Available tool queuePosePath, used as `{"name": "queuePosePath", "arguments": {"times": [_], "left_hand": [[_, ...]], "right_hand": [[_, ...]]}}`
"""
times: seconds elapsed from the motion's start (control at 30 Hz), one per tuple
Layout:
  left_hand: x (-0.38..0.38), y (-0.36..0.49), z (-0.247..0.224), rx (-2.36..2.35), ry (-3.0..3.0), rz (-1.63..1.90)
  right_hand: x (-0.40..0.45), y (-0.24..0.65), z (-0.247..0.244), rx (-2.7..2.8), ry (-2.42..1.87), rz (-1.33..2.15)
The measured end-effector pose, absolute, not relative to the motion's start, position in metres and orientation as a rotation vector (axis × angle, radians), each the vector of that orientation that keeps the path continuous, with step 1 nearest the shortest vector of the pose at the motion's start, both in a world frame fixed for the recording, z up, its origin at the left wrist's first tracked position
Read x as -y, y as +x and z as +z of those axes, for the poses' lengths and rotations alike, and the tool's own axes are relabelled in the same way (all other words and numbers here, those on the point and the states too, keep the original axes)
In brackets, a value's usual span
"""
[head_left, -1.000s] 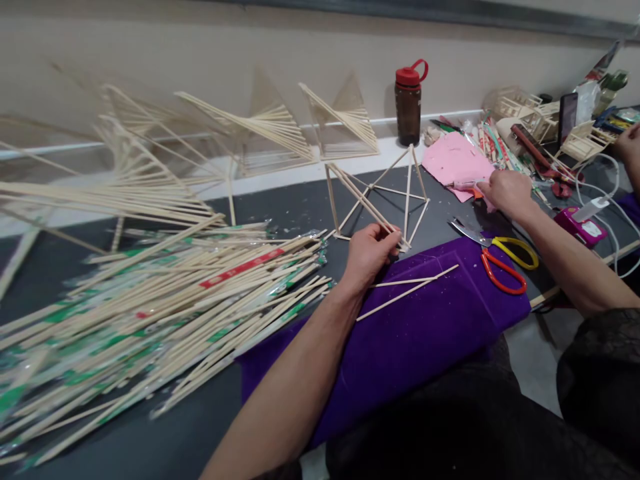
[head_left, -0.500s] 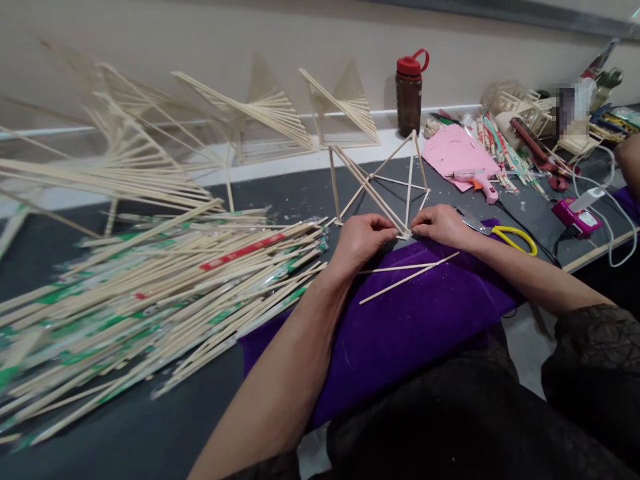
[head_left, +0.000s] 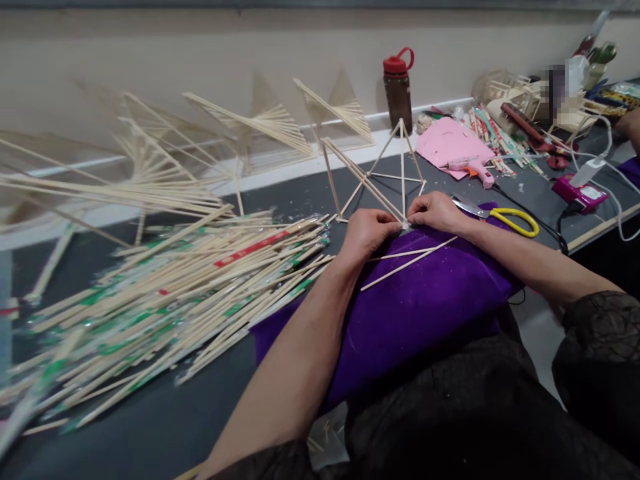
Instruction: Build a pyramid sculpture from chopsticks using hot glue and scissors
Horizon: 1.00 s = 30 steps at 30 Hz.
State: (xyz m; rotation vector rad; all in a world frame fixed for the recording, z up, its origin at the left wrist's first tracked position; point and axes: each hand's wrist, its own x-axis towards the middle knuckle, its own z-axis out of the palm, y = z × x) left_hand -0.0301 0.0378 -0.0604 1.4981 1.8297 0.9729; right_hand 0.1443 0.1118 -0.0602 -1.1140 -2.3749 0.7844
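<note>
A small frame of thin wooden sticks (head_left: 364, 177) stands on the dark table. My left hand (head_left: 371, 232) pinches the frame's near corner from the left, its thumb and fingers pressed together. Close beside it, my right hand (head_left: 436, 213) is closed on the same corner from the right. The fingertips cover part of the joint. Below the hands, loose sticks (head_left: 400, 267) lie across a purple cloth (head_left: 425, 327) at the table's front edge.
Wrapped sticks (head_left: 200, 293) and larger stick structures (head_left: 155, 173) occupy the left. Yellow-handled scissors (head_left: 515, 221), a pink glue gun (head_left: 475, 168) and a magenta power adapter (head_left: 580, 193) lie right. Behind stands a red-lidded bottle (head_left: 399, 97). Part of another person's arm shows far right.
The camera view has shifted, moving the bottle and tools left in the picture. Both hands remain at the frame's near corner, with their fingers still closed.
</note>
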Motion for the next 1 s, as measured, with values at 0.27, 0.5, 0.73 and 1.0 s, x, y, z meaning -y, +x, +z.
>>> {"name": "queuePosePath", "arguments": {"times": [0.27, 0.5, 0.73, 1.0], "left_hand": [[-0.038, -0.031, -0.065, -1.847, 1.443, 0.935], [-0.038, -0.031, -0.068, -1.885, 1.406, 0.886], [-0.037, -0.032, -0.07, -1.871, 1.403, 0.892], [-0.037, -0.03, -0.07, -1.882, 1.381, 0.881]], "right_hand": [[-0.115, 0.142, -0.062, 2.423, -1.124, 0.774], [-0.116, 0.14, -0.059, 2.456, -1.144, 0.755], [-0.118, 0.139, -0.061, 2.46, -1.11, 0.758], [-0.115, 0.139, -0.061, 2.496, -1.106, 0.712]]}}
